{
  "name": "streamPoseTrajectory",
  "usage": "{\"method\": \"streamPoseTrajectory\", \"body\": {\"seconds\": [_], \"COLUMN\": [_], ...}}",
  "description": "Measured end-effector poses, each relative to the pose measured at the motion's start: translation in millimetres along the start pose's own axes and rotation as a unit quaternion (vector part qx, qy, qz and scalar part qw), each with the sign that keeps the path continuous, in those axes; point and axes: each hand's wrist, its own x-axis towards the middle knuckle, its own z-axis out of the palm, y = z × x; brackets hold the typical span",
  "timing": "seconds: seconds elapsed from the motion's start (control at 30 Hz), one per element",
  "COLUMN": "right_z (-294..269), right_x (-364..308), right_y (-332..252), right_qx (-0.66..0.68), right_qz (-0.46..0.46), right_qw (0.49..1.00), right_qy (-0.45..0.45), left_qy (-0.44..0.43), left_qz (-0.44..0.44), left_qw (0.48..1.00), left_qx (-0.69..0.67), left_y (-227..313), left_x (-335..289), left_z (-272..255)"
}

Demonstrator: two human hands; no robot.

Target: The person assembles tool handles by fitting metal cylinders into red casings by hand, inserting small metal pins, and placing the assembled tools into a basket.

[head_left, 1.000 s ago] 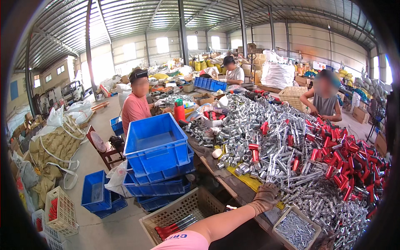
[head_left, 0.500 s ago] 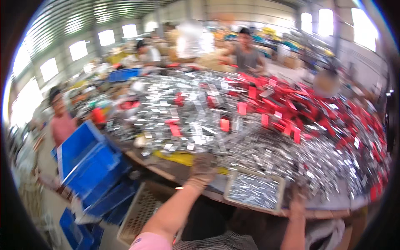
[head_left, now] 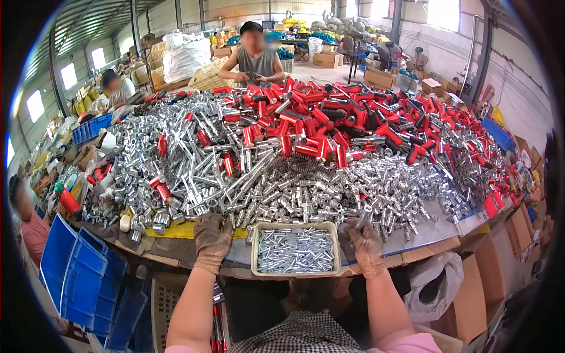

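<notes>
A cream tray (head_left: 255, 272) holding many short silver pins (head_left: 295, 250) sits at the table's near edge, between my hands. My left hand (head_left: 212, 240), in a dirty brown glove, rests left of the tray by a yellow strip (head_left: 179, 229); its fingers are apart and nothing shows in them. To the tray's right, my right hand (head_left: 365, 244), gloved the same way, has its fingers closed around a small silver metal fitting (head_left: 362, 219). Directly beyond both hands rises a broad heap of silver metal fittings (head_left: 318, 191), with red-and-black handles (head_left: 347, 112) piled behind it.
Stacked blue crates (head_left: 76, 276) stand left of the table. A perforated crate (head_left: 165, 306) lies below its front edge. At right are a white plastic bag (head_left: 435, 285) and cardboard boxes (head_left: 479, 288). One person (head_left: 257, 62) works across the table; others are at left.
The view has swung to the right and levelled, and the blur has gone. Both hands keep about the same places on either side of the tray.
</notes>
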Motion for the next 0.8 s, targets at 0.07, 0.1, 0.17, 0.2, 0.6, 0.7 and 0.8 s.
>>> {"method": "streamPoseTrajectory", "body": {"seconds": [0.07, 0.1, 0.17, 0.2, 0.6, 0.7, 0.8], "right_z": [-3.3, -5.3, -1.9, 0.8, -7.7, -0.4, 13.3], "right_x": [6.8, 10.4, 14.4, 14.1, 20.4, 22.5, 16.8], "right_y": [10.3, 18.2, 16.2, 7.5, 24.9, 18.2, 5.7], "right_qx": [0.003, 0.008, -0.1, -0.184, -0.077, -0.132, -0.354], "right_qz": [-0.02, -0.039, -0.024, -0.005, -0.053, -0.017, -0.178], "right_qw": [1.0, 0.999, 0.995, 0.983, 0.996, 0.991, 0.918], "right_qy": [-0.006, -0.011, 0.005, 0.014, -0.016, -0.019, -0.029], "left_qy": [-0.007, 0.007, 0.049, 0.04, 0.045, -0.043, -0.114], "left_qz": [0.0, 0.021, 0.055, 0.055, 0.068, 0.012, -0.03], "left_qw": [1.0, 1.0, 0.997, 0.998, 0.996, 0.998, 0.992], "left_qx": [-0.001, 0.005, 0.008, 0.008, 0.029, 0.039, 0.038], "left_y": [1.2, -1.2, -0.1, -1.8, -14.1, -10.0, -16.0], "left_x": [2.3, 4.3, -0.8, -2.1, 6.9, 10.2, 11.0], "left_z": [-0.2, 4.3, 1.8, 0.3, 20.7, 7.8, -5.5]}}
